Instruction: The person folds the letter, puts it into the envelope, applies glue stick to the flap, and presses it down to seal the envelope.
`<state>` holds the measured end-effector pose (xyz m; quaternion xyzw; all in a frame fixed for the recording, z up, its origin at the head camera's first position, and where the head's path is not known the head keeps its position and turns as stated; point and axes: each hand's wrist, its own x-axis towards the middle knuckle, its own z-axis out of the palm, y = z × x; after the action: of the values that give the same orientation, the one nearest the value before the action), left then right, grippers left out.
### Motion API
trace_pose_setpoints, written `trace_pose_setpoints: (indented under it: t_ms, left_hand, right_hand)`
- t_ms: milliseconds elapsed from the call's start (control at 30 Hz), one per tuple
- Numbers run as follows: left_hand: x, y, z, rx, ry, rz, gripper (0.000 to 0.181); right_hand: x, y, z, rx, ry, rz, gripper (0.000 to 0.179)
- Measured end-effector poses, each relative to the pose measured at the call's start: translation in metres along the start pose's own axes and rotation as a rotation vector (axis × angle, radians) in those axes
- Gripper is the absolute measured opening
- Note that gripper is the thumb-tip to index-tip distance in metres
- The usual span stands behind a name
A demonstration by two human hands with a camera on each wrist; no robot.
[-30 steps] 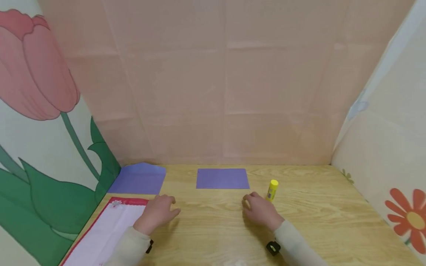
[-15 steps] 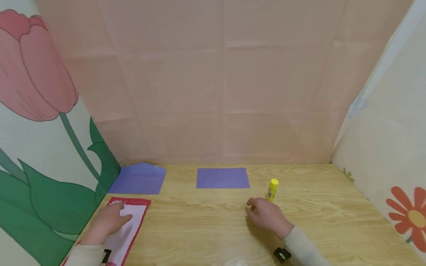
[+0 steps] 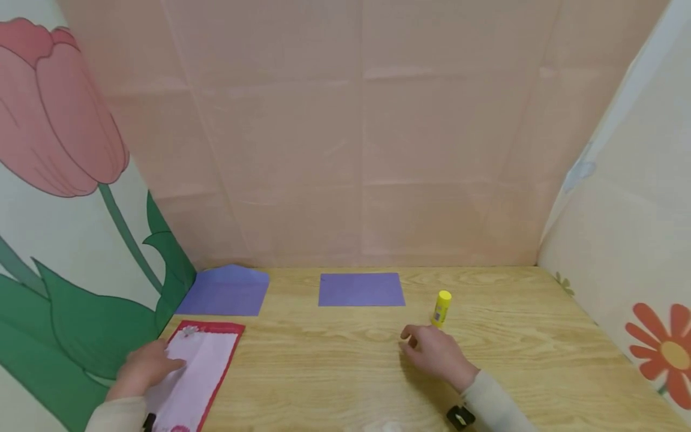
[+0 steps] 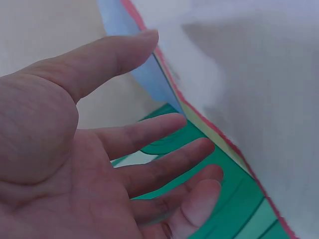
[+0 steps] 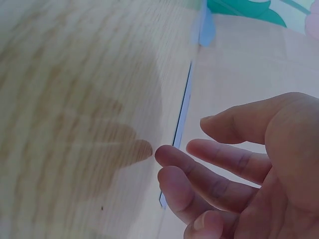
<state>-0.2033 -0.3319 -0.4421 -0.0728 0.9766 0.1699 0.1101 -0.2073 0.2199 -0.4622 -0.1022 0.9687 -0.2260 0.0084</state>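
A pale sheet with a red border (image 3: 207, 363) lies at the table's left side, a flower print in its upper left corner. Over its left edge is my left hand (image 3: 143, 371), thumb and fingers spread apart. Nothing sits between those fingers in the left wrist view, where the sheet's red edge (image 4: 214, 130) runs just past the fingertips (image 4: 202, 146). My right hand (image 3: 438, 355) hovers low over the wood, fingers loosely bent and holding nothing. Just behind it stands a yellow glue stick (image 3: 441, 308).
A purple envelope (image 3: 224, 294) with a raised flap lies at the back left. A flat purple rectangle of paper (image 3: 360, 290) lies at the back middle of the wooden table (image 3: 518, 336). Flower-printed panels flank the table, and a pinkish sheet (image 3: 345, 132) covers the back wall.
My left hand has moved left across the bordered sheet to its left edge, uncovering the sheet's right part. My right hand has shifted slightly right and nearer, then stayed there.
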Motion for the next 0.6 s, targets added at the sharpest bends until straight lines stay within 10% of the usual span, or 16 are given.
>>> trace_pose_setpoints:
  t_ms: [600]
  left_hand:
    - [0.002, -0.014, 0.004, -0.006, -0.027, -0.053, 0.068]
  right_hand:
    - [-0.001, -0.002, -0.001, 0.01, 0.007, -0.017, 0.013]
